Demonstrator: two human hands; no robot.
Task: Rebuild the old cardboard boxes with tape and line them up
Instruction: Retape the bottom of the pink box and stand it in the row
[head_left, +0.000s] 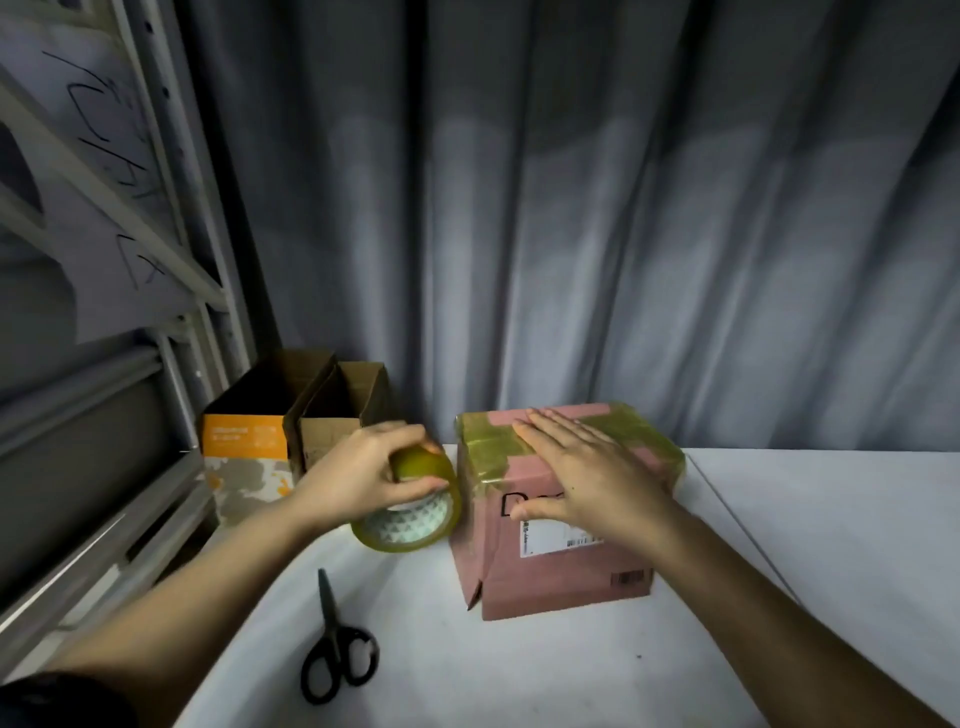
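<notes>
The pink box (558, 525) stands upright on the white table (810, 525), right of centre, with one vertical corner edge turned toward the camera and its longer side running back and to the right. Its top face is closed and covered with strips of yellowish clear tape that fold down over the upper edges. One white label and one barcode show on the near right face. The right hand (587, 470) lies flat on the top near edge of this box, fingers straight and spread, pointing away from the camera, gripping nothing. Just beside the box's left face, the left hand (363, 475) holds the tape roll (410, 512) from above, fingers and thumb curled around its rim; the roll is tilted, its open core facing down toward the camera. Whether the roll touches the box cannot be told. One pair of black scissors (335, 649) lies on the table nearer the camera, closed, blades pointing away. Behind the left hand stand two open boxes, touching each other: an orange box (244, 452) on the left and a brown box (337, 415) on the right. A grey curtain (571, 208) hangs behind the table, and a metal rack (130, 364) stands at the left.
</notes>
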